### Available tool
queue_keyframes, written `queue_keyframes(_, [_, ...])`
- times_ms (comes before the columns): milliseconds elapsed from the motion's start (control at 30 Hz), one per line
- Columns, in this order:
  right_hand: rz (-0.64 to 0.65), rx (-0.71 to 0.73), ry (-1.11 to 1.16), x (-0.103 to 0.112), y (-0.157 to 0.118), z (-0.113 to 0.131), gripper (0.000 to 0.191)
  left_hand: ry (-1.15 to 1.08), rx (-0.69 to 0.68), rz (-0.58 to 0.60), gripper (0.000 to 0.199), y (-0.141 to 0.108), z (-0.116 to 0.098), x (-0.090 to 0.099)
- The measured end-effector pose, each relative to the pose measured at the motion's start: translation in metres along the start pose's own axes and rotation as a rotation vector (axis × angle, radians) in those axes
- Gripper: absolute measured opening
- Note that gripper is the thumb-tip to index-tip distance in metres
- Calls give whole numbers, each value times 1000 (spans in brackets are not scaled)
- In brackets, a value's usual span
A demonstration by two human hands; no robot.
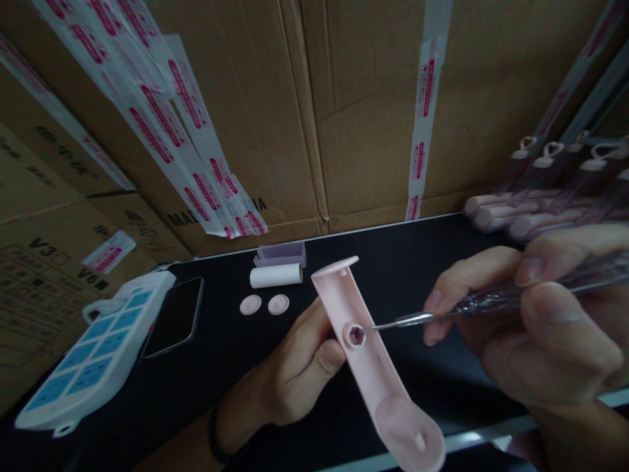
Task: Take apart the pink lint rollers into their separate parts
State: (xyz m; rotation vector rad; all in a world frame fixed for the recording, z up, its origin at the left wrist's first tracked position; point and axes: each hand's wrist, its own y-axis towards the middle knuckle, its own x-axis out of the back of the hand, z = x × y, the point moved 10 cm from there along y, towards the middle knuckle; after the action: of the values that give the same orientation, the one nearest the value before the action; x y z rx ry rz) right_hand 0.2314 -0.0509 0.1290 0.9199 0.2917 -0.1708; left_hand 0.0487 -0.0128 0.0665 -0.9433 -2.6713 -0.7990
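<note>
My left hand (304, 367) grips a long pale pink plastic holder (363, 308) by its side, thumb along the near edge. The holder is tilted, its hollow side facing me, with a rounded end low and a flat flange at the top. A small round socket with a toothed rim shows in its middle. In my right hand (545, 328) is a screwdriver (417, 319) with a clear handle and a thin metal shaft. Its tip lies just right of the socket; whether it touches the plastic I cannot tell.
Behind the holder lie two pink discs (278, 304), a white roll (276, 276) and a lilac tray (281, 253). A phone (175, 318) and a white power strip (105, 341) are at left. Several pink parts (521, 213) stand at right. Taped cardboard boxes (363, 111) wall the back.
</note>
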Motion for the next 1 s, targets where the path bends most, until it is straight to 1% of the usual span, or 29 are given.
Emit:
queue_keyframes(233, [-20, -3, 2, 1, 0, -1, 14, 2, -1, 9, 50, 1, -1, -1])
queue_keyframes(433, [-15, 16, -9, 0, 0, 1, 10, 12, -9, 8, 48, 1, -2, 1])
queue_keyframes(600, [28, 19, -1, -3, 1, 3, 11, 50, -47, 46, 45, 3, -5, 0])
queue_keyframes(767, [-10, -1, 3, 1, -1, 0, 13, 88, -68, 36, 45, 4, -7, 1])
queue_keyframes(1000, [-12, -10, 17, 1, -2, -4, 12, 110, -90, 44, 45, 6, -9, 0])
